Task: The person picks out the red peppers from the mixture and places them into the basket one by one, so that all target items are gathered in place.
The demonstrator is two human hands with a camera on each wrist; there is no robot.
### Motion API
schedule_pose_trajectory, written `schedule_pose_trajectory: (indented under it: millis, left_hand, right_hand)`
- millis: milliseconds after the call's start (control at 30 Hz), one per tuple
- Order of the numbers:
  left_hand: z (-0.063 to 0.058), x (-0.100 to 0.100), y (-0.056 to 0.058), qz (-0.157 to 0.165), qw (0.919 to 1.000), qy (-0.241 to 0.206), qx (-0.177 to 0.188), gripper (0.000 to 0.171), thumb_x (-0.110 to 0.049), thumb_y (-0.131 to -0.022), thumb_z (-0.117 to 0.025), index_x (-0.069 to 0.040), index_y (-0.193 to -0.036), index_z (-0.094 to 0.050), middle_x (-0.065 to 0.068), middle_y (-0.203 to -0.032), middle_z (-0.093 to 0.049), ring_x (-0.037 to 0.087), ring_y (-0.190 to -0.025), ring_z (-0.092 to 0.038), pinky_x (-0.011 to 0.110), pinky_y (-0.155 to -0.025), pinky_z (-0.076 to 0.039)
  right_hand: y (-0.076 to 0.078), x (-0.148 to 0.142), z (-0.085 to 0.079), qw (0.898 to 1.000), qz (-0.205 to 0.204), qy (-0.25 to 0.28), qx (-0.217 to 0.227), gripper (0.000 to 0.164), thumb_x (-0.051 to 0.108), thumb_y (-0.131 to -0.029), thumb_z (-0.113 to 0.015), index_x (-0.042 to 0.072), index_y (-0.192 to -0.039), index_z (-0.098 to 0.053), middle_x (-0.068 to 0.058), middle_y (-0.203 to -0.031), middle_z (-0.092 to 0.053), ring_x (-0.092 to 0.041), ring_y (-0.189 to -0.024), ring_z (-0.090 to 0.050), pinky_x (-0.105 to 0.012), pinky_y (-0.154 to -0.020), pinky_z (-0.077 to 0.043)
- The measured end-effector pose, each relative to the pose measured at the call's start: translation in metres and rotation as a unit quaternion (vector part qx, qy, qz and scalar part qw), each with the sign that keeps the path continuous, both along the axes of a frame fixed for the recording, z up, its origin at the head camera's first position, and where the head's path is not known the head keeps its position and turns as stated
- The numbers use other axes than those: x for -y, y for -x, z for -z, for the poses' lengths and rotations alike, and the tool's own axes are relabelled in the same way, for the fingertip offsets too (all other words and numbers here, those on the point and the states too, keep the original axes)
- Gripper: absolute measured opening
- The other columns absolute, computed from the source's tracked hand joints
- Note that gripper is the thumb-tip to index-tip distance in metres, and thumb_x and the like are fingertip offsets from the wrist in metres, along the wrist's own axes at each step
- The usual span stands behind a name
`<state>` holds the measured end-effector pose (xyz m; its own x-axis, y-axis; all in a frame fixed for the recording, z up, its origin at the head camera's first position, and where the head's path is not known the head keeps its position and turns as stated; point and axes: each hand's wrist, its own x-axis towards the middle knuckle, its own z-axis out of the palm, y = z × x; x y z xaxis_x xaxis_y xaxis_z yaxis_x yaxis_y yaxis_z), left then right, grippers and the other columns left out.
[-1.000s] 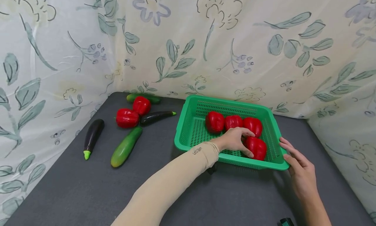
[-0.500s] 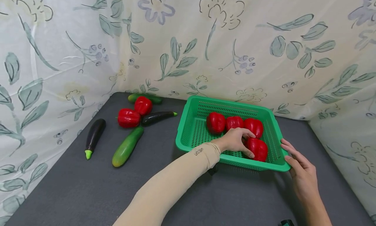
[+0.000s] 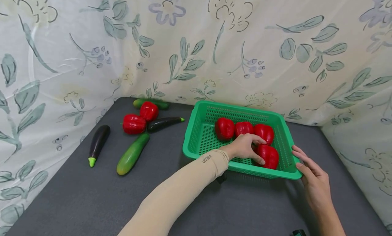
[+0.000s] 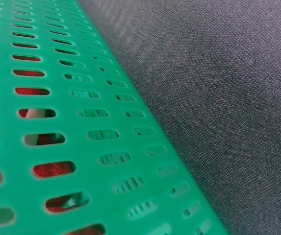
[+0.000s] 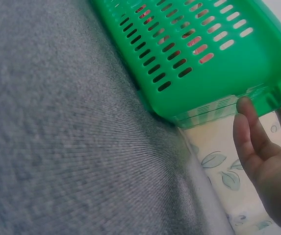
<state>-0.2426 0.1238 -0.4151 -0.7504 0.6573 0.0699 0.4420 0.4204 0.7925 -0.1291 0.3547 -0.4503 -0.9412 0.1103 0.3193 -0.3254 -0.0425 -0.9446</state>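
Observation:
My left hand point(image 3: 245, 147), in a beige sleeve, reaches into a green plastic basket point(image 3: 191, 130). Thumb and fingers curve round the left side of a red bell pepper point(image 3: 269, 156) in the basket's near right part. Behind it lie three more red bell peppers point(image 3: 225, 128) in a row. At the basket's right end, my right hand point(image 3: 315, 179) holds the rim near the front corner. In the right wrist view, fingers point(image 5: 245, 115) of that hand lie against the outer wall. The left wrist view shows the slotted basket wall point(image 4: 96, 122), with red behind the slots.
Left of the basket on the dark grey table point(image 3: 76, 202) lie two red bell peppers point(image 3: 134, 124), two eggplants point(image 3: 99, 142) and two cucumbers point(image 3: 133, 154). Flowered cloth point(image 3: 183, 42) hangs behind and along both sides. A small dark object point(image 3: 299, 232) shows at the front edge.

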Motion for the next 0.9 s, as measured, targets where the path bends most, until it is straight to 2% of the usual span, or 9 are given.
schedule_pose_trajectory:
  millis: [300, 633, 900]
  left_hand:
    - [-0.0015, 0.0009, 0.0026, 0.003, 0.9995, -0.031, 0.001, 0.057, -0.028, -0.076, -0.086, -0.012, -0.127, -0.065, -0.005, -0.118, -0.064, 0.007, -0.099, -0.056, 0.012, -0.072, -0.047]
    - [-0.0039, -0.0008, 0.0015, 0.002, 0.9996, -0.028, 0.002, 0.054, -0.029, -0.076, -0.086, -0.013, -0.124, -0.067, -0.008, -0.114, -0.064, 0.008, -0.098, -0.057, 0.013, -0.071, -0.047]
    - [-0.0062, 0.0019, -0.0004, 0.007, 0.9995, -0.030, -0.007, 0.054, -0.029, -0.077, -0.086, -0.011, -0.124, -0.066, -0.005, -0.116, -0.064, 0.011, -0.101, -0.058, 0.012, -0.072, -0.046]
  right_hand:
    - [0.0014, -0.0012, -0.0026, 1.000, -0.001, -0.004, 0.005, 0.040, 0.002, -0.101, -0.052, -0.011, -0.139, -0.046, -0.008, -0.150, -0.042, -0.016, -0.139, -0.034, -0.020, -0.091, -0.047]
    - [0.0014, -0.0015, -0.0027, 1.000, 0.000, -0.001, 0.005, 0.041, 0.002, -0.101, -0.053, -0.011, -0.139, -0.047, -0.007, -0.150, -0.044, -0.016, -0.139, -0.035, -0.021, -0.090, -0.048]
    - [0.0021, -0.0019, -0.0025, 1.000, 0.000, -0.007, 0.005, 0.041, 0.002, -0.101, -0.052, -0.012, -0.139, -0.046, -0.008, -0.150, -0.042, -0.017, -0.138, -0.036, -0.021, -0.091, -0.048]
